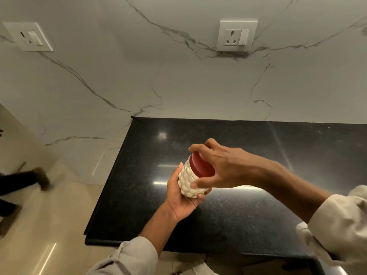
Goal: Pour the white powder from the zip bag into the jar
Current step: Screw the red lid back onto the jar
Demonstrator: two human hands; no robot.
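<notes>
A bubble-textured clear jar [188, 182] full of white contents is held tilted above the black counter [248, 211]. My left hand [179, 201] cups the jar's body from below. Over its red lid [200, 165] my right hand [220, 165] is wrapped, fingers and thumb gripping the rim. The lid sits on the jar. No zip bag shows clearly; a pale crumpled thing [359, 192] at the right edge behind my sleeve cannot be identified.
A white marble wall [158, 76] rises behind the counter, with a socket plate [236, 35] and another [29, 36] on the left. Beige floor [39, 225] lies to the left, where a person's blurred leg and foot [29, 179] are in view.
</notes>
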